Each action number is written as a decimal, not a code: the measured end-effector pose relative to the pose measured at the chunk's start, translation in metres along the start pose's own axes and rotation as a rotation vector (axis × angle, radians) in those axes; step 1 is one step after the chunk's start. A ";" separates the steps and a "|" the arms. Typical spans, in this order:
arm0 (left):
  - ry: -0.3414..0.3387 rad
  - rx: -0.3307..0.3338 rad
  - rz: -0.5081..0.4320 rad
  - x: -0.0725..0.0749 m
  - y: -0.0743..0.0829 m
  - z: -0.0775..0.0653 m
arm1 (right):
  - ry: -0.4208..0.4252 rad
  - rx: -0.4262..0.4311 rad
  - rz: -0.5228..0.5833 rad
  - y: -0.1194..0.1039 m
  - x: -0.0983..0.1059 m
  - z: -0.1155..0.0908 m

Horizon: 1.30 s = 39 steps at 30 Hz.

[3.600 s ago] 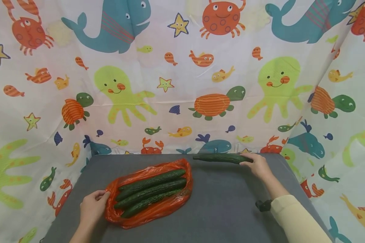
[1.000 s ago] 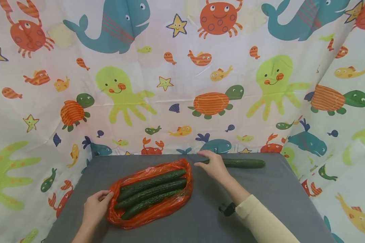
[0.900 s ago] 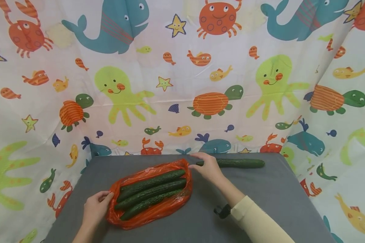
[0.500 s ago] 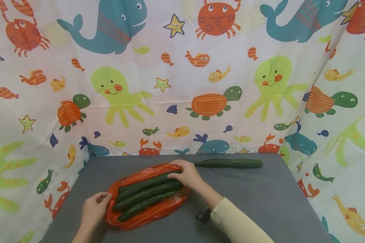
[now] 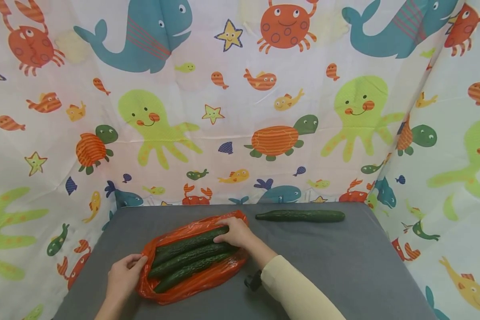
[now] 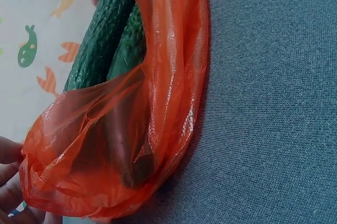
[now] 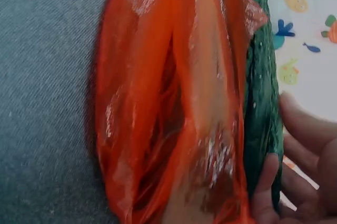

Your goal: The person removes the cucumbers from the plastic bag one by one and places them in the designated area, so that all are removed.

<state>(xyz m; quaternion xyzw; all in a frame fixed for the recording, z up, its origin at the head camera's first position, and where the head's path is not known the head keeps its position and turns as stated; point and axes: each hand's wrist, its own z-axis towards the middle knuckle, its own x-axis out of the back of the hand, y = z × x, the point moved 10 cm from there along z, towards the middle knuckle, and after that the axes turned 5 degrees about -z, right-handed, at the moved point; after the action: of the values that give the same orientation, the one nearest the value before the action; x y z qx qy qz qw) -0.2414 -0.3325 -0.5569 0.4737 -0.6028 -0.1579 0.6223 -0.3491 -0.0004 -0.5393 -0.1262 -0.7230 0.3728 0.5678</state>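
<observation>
An orange-red plastic bag (image 5: pixel 172 297) lies on the table with its mouth turned up, and 3 dark green cucumbers (image 5: pixel 186 258) rest side by side inside. At the bag's left end my left hand (image 5: pixel 123 273) pinches the edge of the plastic between thumb and fingers. My right hand (image 5: pixel 238 233) reaches over the bag's right end and grips the rearmost cucumber (image 7: pixel 259 92), thumb on one side and fingers on the other in the right wrist view. Its right tip is hidden under the hand. Another cucumber (image 5: pixel 300 216) lies alone behind and right of the bag.
The table has a grey cloth top (image 5: pixel 324 266). A white curtain (image 5: pixel 232 191) printed with sea animals stands along its back edge and at both sides. A black device (image 5: pixel 253 281) sits at my right wrist, by the pale yellow sleeve (image 5: pixel 300 291).
My right hand has let go of the first cucumber at the back right, moved left to the bag and taken hold of another there. My left hand has kept its hold on the bag.
</observation>
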 end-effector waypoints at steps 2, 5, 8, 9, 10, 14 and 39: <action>0.005 0.000 0.000 0.000 0.001 -0.001 | -0.013 -0.020 -0.036 -0.001 -0.002 0.001; 0.004 -0.001 0.004 0.001 0.001 -0.001 | 0.004 -0.043 -0.069 -0.003 -0.003 0.001; -0.007 -0.003 0.008 0.001 0.001 -0.002 | 0.023 -0.068 -0.062 -0.004 -0.003 0.001; -0.009 -0.002 0.008 0.001 0.001 -0.002 | 0.027 -0.069 -0.057 -0.005 -0.003 0.001; -0.010 -0.001 0.008 0.001 0.000 -0.002 | 0.030 -0.066 -0.052 -0.006 -0.003 0.001; 0.009 0.014 -0.007 0.003 -0.001 -0.003 | 0.057 -0.014 -0.065 -0.010 -0.001 0.002; 0.024 -0.037 0.012 0.007 -0.001 -0.007 | 0.148 0.064 -0.011 0.002 0.058 -0.026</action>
<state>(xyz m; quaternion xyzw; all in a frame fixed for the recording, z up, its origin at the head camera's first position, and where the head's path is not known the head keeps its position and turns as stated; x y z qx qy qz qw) -0.2335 -0.3356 -0.5526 0.4604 -0.5951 -0.1596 0.6390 -0.3446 0.0463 -0.4966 -0.1310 -0.6674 0.3822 0.6256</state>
